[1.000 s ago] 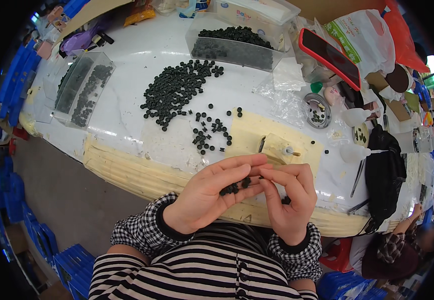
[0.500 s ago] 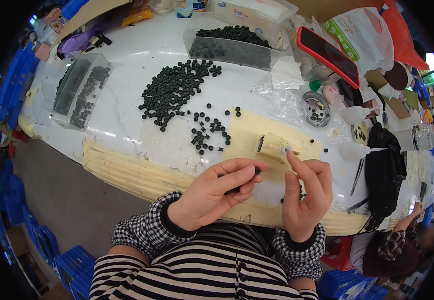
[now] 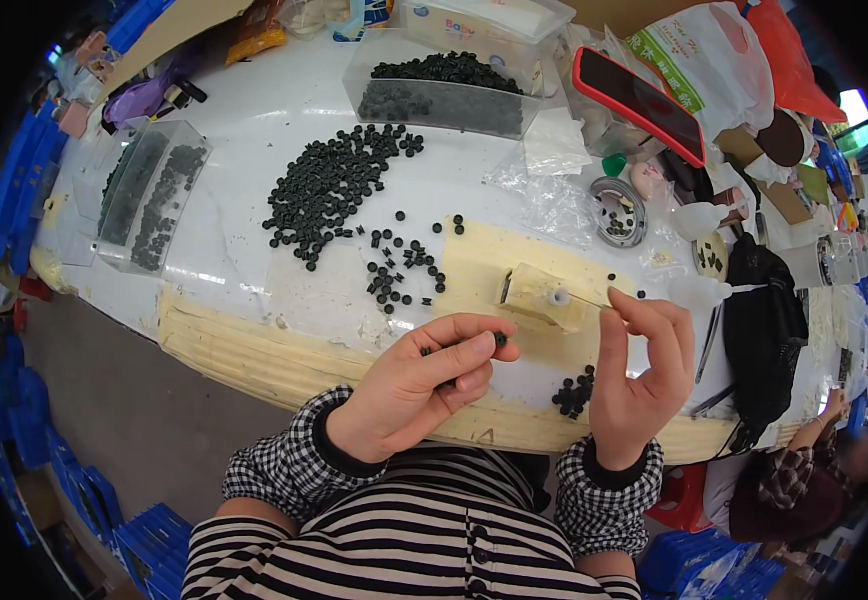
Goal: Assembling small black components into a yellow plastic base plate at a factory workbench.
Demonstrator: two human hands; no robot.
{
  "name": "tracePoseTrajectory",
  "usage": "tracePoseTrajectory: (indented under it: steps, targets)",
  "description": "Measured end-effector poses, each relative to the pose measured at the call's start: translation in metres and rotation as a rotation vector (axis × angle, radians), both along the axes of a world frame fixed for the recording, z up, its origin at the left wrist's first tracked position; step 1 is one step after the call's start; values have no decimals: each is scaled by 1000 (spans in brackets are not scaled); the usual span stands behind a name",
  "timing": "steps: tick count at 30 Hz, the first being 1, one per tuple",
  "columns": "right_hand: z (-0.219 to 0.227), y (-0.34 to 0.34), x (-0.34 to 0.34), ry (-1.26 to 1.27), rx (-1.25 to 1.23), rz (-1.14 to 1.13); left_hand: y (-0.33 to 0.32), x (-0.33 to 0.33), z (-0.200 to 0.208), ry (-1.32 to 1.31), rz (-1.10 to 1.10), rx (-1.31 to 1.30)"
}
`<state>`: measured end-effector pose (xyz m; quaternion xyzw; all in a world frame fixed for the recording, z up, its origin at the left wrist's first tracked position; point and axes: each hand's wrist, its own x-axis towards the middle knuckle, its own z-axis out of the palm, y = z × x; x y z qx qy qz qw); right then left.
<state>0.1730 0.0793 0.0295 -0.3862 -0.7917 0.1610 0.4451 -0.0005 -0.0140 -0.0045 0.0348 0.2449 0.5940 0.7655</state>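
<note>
My left hand is closed around several small black grooved rollers. One roller shows between its thumb and index fingertip; most of the others are hidden in the fingers. Right of it, my right hand pinches the end of a thin rod between thumb and index finger. The rod runs to a white round tip on a small block wrapped in yellowish tape. That block is fixed on a taped patch of the table. A small heap of black rollers lies between my hands, near the table edge.
A big pile of rollers and a loose scatter lie left of the block. Clear bins hold more. A red-cased phone, a round tin and black cloth sit rightward. Another person is at right.
My right hand has drawn back to the right from the block's white tip, and the thin rod now shows between them. My left hand has barely moved. The view has shifted slightly.
</note>
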Motion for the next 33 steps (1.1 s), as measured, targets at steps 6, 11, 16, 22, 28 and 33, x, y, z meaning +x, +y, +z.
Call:
tracePoseTrajectory:
  steps: [6,11,16,22,28,33]
  targets:
    - [-12,-11,-2,280,-185,274,0,3,1,16,-36,2]
    - [-12,-17,-13,456,-421,396,0,4,0,23,-40,8]
    - [-12,-17,-14,456,-438,398,0,4,-1,26,-34,27]
    - [-14,-17,-14,419,-415,383,0,4,-1,28,-31,23]
    - [-14,-16,-14,423,-419,390,0,4,-2,25,-26,22]
    - [-11,-12,-11,487,-403,294,0,4,4,46,-19,-24]
